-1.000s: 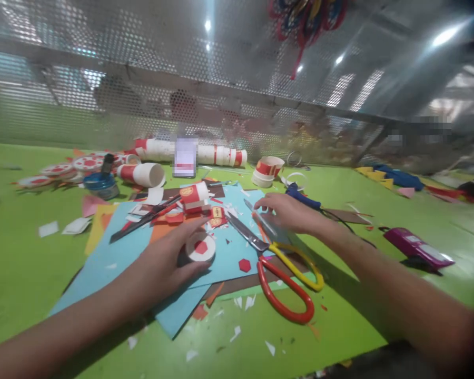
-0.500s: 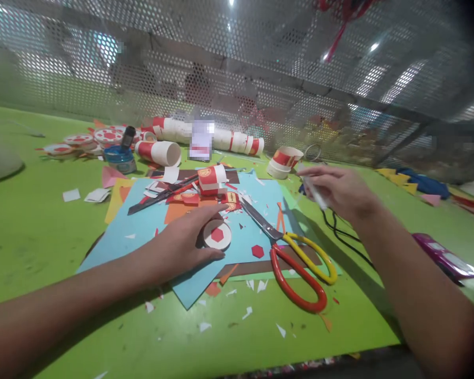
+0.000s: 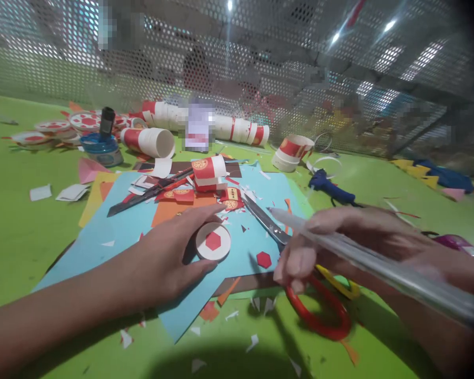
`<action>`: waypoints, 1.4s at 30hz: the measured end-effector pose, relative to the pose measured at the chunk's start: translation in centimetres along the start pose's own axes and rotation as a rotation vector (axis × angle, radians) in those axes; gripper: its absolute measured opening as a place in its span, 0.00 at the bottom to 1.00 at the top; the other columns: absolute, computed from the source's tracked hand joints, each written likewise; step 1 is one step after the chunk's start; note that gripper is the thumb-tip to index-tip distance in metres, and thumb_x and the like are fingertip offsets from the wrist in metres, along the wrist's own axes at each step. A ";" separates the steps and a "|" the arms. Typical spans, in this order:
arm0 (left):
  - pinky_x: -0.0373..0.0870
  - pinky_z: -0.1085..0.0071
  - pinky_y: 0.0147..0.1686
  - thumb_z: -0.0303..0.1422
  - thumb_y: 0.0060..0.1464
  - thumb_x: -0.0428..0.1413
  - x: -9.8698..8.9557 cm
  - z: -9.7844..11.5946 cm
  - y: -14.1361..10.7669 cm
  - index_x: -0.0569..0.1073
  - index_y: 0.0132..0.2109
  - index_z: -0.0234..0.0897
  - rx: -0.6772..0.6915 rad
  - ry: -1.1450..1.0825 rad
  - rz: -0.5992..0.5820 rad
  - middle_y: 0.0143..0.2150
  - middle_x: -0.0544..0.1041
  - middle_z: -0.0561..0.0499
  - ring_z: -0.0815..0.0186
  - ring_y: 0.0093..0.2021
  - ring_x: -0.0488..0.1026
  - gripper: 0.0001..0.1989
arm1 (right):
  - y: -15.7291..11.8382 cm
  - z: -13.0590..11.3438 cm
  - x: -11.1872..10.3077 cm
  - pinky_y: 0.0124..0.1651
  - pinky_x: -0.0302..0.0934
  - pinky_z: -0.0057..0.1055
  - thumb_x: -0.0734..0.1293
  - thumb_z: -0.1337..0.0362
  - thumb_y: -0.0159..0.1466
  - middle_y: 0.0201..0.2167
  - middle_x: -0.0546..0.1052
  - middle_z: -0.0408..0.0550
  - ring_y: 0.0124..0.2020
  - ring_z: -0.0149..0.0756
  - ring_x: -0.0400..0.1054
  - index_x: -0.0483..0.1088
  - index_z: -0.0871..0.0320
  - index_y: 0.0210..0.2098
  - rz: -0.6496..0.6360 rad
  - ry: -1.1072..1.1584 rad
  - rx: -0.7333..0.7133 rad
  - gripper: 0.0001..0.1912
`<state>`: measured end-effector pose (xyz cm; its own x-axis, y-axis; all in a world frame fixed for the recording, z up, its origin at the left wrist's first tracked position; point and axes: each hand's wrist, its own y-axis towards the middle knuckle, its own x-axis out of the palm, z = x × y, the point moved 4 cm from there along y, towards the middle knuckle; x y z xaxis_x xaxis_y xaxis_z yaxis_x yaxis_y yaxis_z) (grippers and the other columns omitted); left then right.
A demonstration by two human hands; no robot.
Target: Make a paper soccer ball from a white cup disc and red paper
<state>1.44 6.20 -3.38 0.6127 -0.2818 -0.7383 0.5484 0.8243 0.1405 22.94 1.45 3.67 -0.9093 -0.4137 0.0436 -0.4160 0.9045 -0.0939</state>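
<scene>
Left grip (image 3: 161,263) curls thumb and finger round the white disc (image 3: 224,242), well short of the far edge of the counter (image 3: 19,210); right grip (image 3: 339,226) pinches the pen (image 3: 379,266), tip clear. Steady now: best keep its red hexagon (image 3: 213,241) centred.

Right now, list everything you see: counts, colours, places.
Disc: one, white with red hexagon, centre
Loose hexagon: one, red, right of disc
Scissors: one, red-yellow handles, right of centre
Pen: one, grey, front right
Paper sheets: several, mainly blue, centre
Long tool: one, dark, left centre
Scraps: many, mostly white, scattered
Cup row: one, white and red, back
Other cups: several, red-white, middle and back
Blurred rectangle: one, pale, back
Pot: one, blue, back left
Patterned discs: several, white-red, far left
Unclear objects: two, dark blue, right
Shiny object: one, purple, far right
Table: one, green, beneath
Perforated panel: one, grey, background
Left hand: one, around disc
Right hand: one, holding pen
</scene>
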 end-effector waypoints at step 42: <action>0.73 0.65 0.43 0.37 0.44 0.66 0.6 1.3 -0.5 0.56 0.65 0.53 -0.027 -0.101 0.055 0.48 0.76 0.51 0.60 0.43 0.75 0.43 | 0.6 4.1 2.6 0.33 0.69 0.33 0.67 0.60 0.62 0.31 0.81 0.40 0.31 0.37 0.75 0.76 0.45 0.37 0.259 -0.741 -0.222 0.05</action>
<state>2.30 4.92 -3.03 0.6966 -0.2827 -0.6594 0.4975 0.8526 0.1600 20.33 0.47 -0.34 -0.7732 -0.0789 -0.6293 -0.2530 0.9482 0.1919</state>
